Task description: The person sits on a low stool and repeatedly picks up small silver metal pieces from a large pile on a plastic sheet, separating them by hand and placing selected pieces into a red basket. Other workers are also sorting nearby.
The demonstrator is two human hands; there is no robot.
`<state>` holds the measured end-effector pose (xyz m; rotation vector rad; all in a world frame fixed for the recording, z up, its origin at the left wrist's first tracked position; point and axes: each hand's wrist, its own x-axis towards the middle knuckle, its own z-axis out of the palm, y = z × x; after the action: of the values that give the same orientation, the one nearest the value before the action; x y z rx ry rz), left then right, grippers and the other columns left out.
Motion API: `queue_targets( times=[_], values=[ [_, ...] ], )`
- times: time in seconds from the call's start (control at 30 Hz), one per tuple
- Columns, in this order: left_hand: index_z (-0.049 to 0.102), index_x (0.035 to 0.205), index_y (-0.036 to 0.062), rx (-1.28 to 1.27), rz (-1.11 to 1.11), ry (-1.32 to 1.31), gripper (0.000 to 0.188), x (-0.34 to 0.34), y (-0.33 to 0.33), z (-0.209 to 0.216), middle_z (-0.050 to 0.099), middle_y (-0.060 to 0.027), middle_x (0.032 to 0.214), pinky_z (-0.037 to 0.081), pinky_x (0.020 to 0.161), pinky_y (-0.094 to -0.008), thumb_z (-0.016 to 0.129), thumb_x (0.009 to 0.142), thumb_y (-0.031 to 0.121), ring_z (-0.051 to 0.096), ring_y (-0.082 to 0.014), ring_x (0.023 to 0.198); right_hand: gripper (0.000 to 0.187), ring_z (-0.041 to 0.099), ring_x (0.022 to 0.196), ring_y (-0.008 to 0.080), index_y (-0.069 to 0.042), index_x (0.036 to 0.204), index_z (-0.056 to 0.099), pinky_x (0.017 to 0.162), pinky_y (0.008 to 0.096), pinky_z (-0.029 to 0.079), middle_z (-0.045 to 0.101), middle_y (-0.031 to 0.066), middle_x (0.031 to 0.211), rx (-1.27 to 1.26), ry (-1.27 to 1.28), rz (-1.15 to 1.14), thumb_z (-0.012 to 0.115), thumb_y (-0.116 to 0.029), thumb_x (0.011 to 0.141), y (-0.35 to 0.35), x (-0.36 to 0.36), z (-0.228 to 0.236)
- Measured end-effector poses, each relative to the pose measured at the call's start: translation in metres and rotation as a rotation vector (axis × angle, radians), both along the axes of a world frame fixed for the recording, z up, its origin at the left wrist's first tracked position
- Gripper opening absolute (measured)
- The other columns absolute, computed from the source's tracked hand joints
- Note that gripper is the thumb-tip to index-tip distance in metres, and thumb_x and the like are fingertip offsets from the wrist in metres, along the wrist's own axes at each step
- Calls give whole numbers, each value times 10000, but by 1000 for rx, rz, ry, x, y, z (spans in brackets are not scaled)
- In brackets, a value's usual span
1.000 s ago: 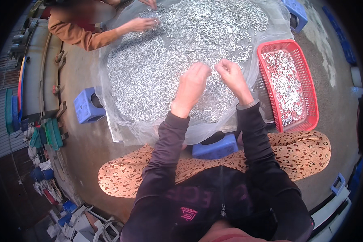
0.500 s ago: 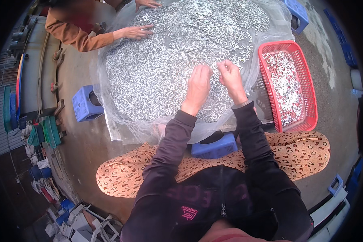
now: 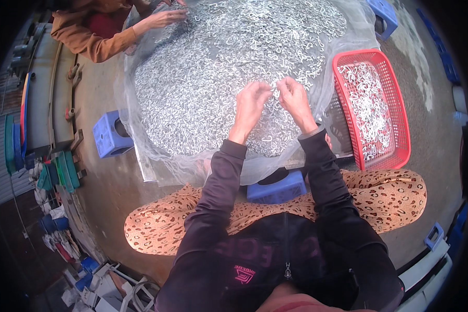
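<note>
While both hands meet, fingers pinching metal hooks, pile beneath.

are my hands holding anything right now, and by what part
Both hands, left and right, pinch at small white pieces above the pile. Which part of a piece the fingertips grip is too small to tell.

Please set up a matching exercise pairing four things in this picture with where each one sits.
Things:
1. red basket
2. left hand
3. co-worker's hand
4. blue stool

Places:
A. far edge of the heap of small pale pieces
B. on the near part of the heap
C. right of the heap
D. left of the heap, on the ground

Pairs: 1-C, 2-B, 3-A, 4-D
</note>
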<state>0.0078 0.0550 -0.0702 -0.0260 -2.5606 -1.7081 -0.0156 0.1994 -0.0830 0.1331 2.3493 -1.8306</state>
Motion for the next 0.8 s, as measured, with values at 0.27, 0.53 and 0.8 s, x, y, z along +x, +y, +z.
queue_targets(
  times=[0.27,0.53,0.8],
  values=[
    [611,916,10,-131,-14,204,101,-1,-4,2,614,-86,899,538,631,-297,549,860,-47,625,-167,775,167,525,524,100,-70,874,573,456,216,399,572,32,666,-751,-298,51,559,-224,939,16,-3,-7],
    [576,977,-22,829,128,-333,313,5,-18,-19,578,-117,936,509,666,-301,366,760,-105,567,-169,812,187,599,1043,323,19,1009,567,932,431,493,591,232,1119,-1223,-485,49,529,-151,941,20,0,-19],
    [623,993,-43,607,120,-349,243,6,-15,-29,599,-89,868,482,670,-298,487,799,12,566,-167,772,106,582,1082,340,-10,999,506,962,471,484,577,216,1120,-1200,-522,-35,509,-101,944,19,4,-45]
  ],
)
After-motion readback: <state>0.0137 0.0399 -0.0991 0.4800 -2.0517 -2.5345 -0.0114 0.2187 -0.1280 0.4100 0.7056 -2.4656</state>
